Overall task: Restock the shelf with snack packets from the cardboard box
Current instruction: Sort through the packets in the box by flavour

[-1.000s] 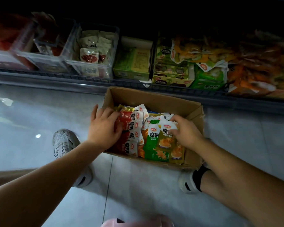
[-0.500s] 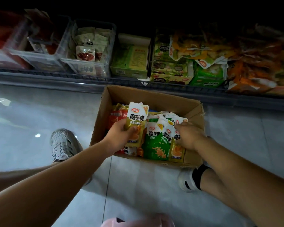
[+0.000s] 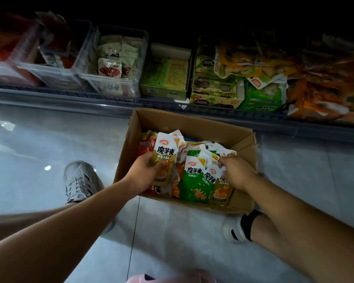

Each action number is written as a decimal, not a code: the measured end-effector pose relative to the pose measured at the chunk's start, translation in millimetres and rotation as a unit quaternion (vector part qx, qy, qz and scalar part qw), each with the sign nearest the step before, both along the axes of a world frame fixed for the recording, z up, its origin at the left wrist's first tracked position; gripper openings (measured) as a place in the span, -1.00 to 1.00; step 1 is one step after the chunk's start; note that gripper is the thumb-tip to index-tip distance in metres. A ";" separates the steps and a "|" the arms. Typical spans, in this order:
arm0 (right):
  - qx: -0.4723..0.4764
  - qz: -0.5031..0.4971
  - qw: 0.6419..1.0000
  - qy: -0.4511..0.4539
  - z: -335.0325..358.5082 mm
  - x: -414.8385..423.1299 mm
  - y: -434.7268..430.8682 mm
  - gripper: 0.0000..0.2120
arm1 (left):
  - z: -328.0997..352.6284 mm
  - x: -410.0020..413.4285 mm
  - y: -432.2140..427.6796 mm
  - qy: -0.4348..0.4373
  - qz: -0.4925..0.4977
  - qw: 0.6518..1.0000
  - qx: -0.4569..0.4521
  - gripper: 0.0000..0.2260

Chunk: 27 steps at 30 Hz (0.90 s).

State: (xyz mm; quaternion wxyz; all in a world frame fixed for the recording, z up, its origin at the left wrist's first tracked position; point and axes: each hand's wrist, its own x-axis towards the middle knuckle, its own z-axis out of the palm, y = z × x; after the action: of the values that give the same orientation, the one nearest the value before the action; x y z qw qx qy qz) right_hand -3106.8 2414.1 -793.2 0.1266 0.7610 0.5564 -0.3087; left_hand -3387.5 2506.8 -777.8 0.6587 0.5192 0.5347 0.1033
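Over cardboard box on floor, below shelf: your left hand is gripping yellow packet low down. Right hand fingers are curling round tops of loose packets. Packets are looking light, soft and slick, so you are likely better off pinching the flat sealed edge, gently.

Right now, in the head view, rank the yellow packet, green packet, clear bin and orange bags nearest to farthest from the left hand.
1. Yellow packet: gripped in the left hand itself.
2. Green packet: in the box, just to its right.
3. Clear bin: on the shelf, beyond the box.
4. Orange bags: far right end of the shelf.
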 end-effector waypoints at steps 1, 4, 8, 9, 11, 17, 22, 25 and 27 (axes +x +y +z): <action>0.000 -0.007 1.000 0.023 2.9 0.9 1.3 -0.66 | 0.3 0.7 0.0 -0.001 0.004 1.000 -0.005 -0.85; 0.032 -0.027 0.998 0.048 12.3 6.2 7.1 -0.80 | 2.4 2.9 -0.1 0.001 0.011 1.000 -0.013 -0.83; 0.075 -0.057 0.994 0.060 24.3 12.1 9.9 -0.91 | 4.0 4.5 -0.5 0.007 0.005 1.000 -0.012 -0.81; 0.077 -0.058 0.993 0.072 28.5 13.7 12.3 -0.90 | 4.2 4.4 -0.4 0.014 0.002 1.000 -0.009 -0.81; 0.083 -0.054 0.989 0.107 43.0 15.8 20.3 -0.87 | 6.8 4.9 0.5 0.027 -0.007 1.000 0.003 -0.81; 0.173 -0.033 0.952 0.251 95.0 -8.4 55.0 -0.92 | 25.1 20.3 1.0 -0.044 0.018 0.997 -0.054 -0.81; 0.212 -0.062 0.930 0.295 91.0 -44.0 66.2 -0.80 | 35.0 31.3 1.4 -0.069 -0.068 0.993 -0.064 -0.67; 0.220 -0.201 0.886 0.355 82.2 -41.6 62.4 -0.70 | 35.7 22.8 12.1 -0.053 -0.013 0.997 -0.051 -0.75; 0.211 -0.267 0.877 0.340 78.1 -33.2 58.9 -0.70 | 36.9 12.0 20.1 -0.052 0.035 0.997 -0.047 -0.77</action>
State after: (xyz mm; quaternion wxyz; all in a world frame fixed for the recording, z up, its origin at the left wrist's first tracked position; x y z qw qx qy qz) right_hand -3140.0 2473.1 -715.1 -0.3213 0.7373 0.3928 -0.4458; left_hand -3375.5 2527.0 -740.9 0.7049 0.4627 0.5221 0.1281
